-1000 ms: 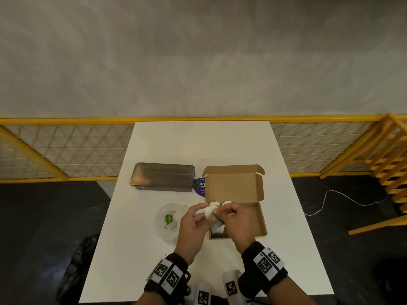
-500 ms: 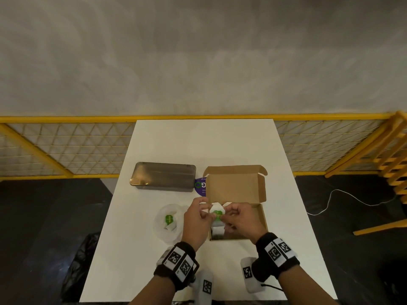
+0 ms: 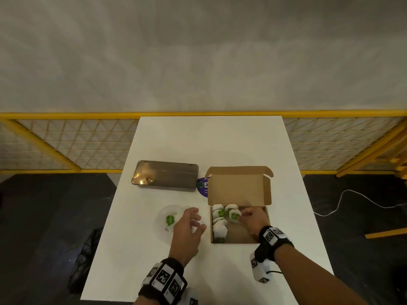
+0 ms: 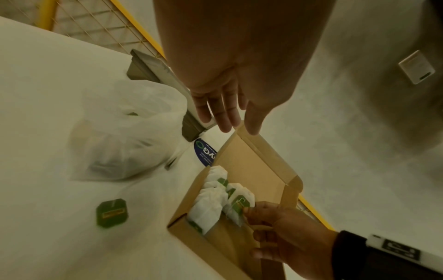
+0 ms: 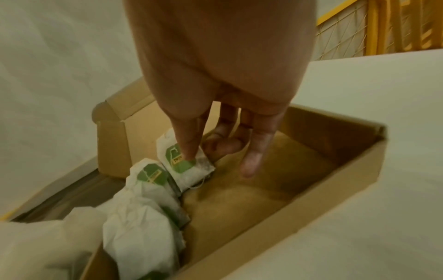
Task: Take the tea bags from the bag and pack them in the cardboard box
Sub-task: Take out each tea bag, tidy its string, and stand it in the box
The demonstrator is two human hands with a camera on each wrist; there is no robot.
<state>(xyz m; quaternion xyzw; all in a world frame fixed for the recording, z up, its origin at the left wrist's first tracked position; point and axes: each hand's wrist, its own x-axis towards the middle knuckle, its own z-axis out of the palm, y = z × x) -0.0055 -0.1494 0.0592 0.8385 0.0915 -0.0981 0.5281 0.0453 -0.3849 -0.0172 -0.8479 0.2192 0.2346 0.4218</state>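
Note:
The open cardboard box [image 3: 259, 192] stands on the white table, with several white tea bags [image 3: 219, 227] stacked along its left side. My right hand [image 3: 241, 215] is inside the box and pinches one tea bag [image 3: 234, 216] by its green tag, setting it beside the others; the right wrist view shows the thumb on that tea bag [image 5: 189, 170]. My left hand [image 3: 196, 221] hovers open with straight fingers [image 4: 223, 113] between the box and the clear plastic bag [image 3: 167, 219]. The bag holds at least one more tea bag with a green tag [image 3: 170, 220].
A grey metal tin [image 3: 165, 175] lies behind the plastic bag, and a purple round label [image 3: 202, 186] sits between it and the box. A green tag [image 4: 111, 213] shows beside the plastic bag [image 4: 124, 136]. Yellow railing [image 3: 66, 115] runs behind the table.
Both hands held one tea bag together above the box's front left. My left hand has let go and moved left; my right hand has carried the tea bag down into the box.

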